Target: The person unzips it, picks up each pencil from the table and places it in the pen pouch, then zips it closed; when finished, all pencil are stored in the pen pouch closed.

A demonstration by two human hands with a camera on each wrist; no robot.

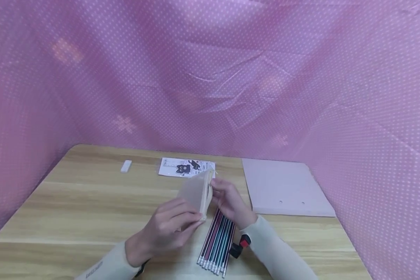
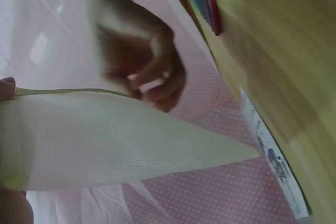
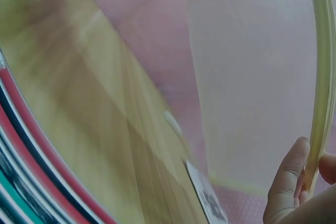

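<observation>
A pale translucent mesh pouch [image 1: 193, 189] with a yellowish zip edge is held up over the table. My left hand [image 1: 169, 224] pinches its lower corner between thumb and fingers. Higher along the zip edge, my right hand [image 1: 230, 200] grips the pouch with thumb and fingertips. In the right wrist view, right-hand fingers [image 3: 290, 174] lie on one side of the yellow edge and the thumb on the other. Beneath the right wrist lies a row of striped pencils [image 1: 215, 244] in pink, dark and green, their far ends hidden by the hand.
A flat package with black cat drawings [image 1: 183, 168] lies behind the pouch. A small white eraser-like block [image 1: 126, 166] is farther left. On the right rests a large pale folder or board [image 1: 283, 186] with two small holes. Pink dotted cloth [image 1: 210, 77] encloses the table.
</observation>
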